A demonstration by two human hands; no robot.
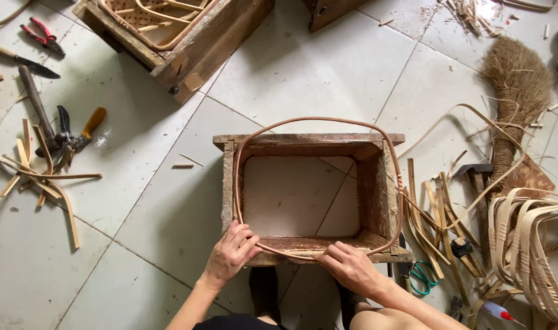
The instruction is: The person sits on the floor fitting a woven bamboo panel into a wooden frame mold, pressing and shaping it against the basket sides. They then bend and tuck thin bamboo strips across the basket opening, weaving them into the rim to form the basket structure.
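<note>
An open wooden box frame (309, 140) without a bottom sits on the tiled floor in the middle of the head view. A thin brown cane loop (318, 119) is bent around inside and over its rim. My left hand (231, 252) grips the cane at the frame's near left corner. My right hand (349, 266) presses the cane against the near rail, right of centre.
A second wooden frame holding bent cane (169, 30) lies at the top left. Pliers (41, 35), a knife (23, 60), shears (77, 131) and split strips lie left. At right are a brush (517, 91), hammer (477, 183), green scissors (421, 276) and a stack of bent strips (529, 244).
</note>
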